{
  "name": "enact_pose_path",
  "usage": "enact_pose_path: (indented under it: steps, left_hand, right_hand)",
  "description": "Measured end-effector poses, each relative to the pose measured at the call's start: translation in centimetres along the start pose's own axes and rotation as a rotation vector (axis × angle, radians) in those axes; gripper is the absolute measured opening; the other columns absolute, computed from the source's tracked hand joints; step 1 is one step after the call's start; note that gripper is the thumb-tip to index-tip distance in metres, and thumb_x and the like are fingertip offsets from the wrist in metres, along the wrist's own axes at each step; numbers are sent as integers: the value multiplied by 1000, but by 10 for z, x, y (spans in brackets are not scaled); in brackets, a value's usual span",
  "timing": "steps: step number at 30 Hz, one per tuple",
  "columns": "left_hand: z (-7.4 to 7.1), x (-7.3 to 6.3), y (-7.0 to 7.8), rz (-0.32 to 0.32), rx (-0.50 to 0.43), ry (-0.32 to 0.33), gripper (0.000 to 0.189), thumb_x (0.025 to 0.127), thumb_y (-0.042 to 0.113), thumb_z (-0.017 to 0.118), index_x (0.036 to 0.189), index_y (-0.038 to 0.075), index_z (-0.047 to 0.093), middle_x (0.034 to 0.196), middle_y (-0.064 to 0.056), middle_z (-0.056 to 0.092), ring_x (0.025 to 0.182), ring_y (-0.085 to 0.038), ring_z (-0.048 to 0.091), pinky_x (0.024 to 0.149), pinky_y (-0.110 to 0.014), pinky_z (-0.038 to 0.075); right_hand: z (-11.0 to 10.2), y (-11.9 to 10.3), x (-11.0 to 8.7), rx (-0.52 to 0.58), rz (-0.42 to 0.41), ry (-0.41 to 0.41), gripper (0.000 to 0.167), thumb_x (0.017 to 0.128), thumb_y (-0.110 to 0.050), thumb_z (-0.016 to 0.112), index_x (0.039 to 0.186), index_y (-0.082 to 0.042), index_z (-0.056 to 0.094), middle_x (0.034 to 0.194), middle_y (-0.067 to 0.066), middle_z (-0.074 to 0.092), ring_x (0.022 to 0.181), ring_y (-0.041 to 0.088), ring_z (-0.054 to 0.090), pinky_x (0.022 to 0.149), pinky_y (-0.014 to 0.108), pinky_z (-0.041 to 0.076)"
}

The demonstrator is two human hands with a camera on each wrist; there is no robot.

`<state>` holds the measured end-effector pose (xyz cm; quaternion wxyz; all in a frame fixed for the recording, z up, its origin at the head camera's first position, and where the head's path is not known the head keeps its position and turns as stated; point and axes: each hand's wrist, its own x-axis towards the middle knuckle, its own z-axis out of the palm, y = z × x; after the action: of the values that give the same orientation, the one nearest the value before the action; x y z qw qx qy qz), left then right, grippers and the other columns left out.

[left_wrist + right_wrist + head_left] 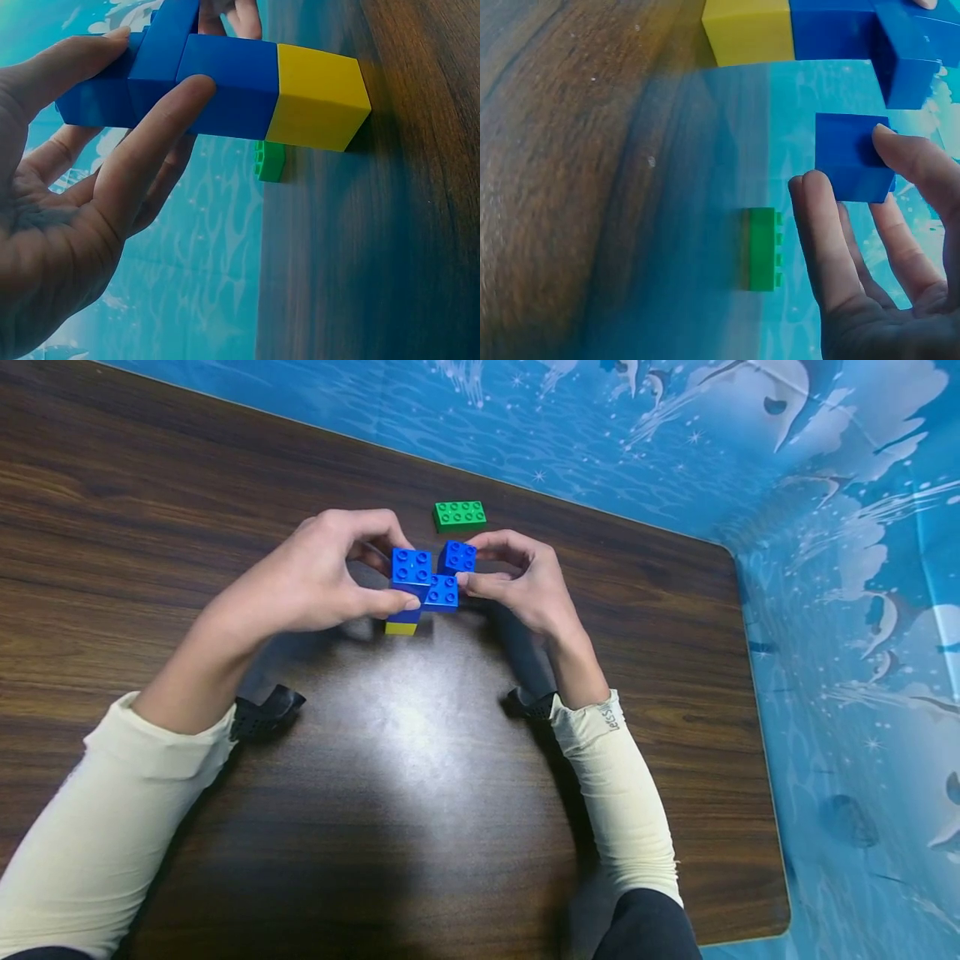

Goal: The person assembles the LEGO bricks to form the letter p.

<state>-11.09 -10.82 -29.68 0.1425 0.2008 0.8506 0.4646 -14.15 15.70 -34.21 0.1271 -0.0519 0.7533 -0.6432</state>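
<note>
Two hands seem midway through joining bricks: the left hand (322, 578) clamps its fingers on the upright stack (411, 568) at the table (675, 760); the right hand (528, 578) pinches a block (460, 557) just apart from it. Attaching that calls for aligning studs.

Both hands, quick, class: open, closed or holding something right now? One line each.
Left hand: holding the blue and yellow tower.
Right hand: holding a single blue block, apart from the tower.
</note>
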Motion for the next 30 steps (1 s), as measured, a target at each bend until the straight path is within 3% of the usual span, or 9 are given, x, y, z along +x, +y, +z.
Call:
enact_pose_path:
  steps: [7, 17, 30]
  left_hand:
    - [1, 0, 0, -14, 8, -6, 39, 91, 19, 87, 121, 9, 64, 126, -20, 72, 119, -41, 70, 112, -65, 47]
    - [2, 0, 2, -26, 4, -7, 38, 91, 17, 88, 119, 8, 64, 125, -20, 73, 117, -40, 71, 111, -63, 47]
    - [2, 0, 1, -26, 5, -15, 36, 90, 15, 88, 117, 8, 64, 122, -19, 74, 116, -38, 72, 110, -62, 48]
  right_hand:
    - [-5, -5, -8, 94, -51, -8, 35, 89, 10, 80, 122, 0, 72, 112, 13, 71, 91, 39, 79, 80, 46, 67]
    - [-10, -16, -19, 79, -132, -33, 36, 89, 9, 80, 122, -2, 73, 109, 12, 72, 81, 23, 81, 77, 43, 68]
    - [-13, -20, -29, 45, -218, -28, 35, 90, 8, 78, 124, -1, 71, 107, 11, 70, 82, 23, 81, 76, 37, 66]
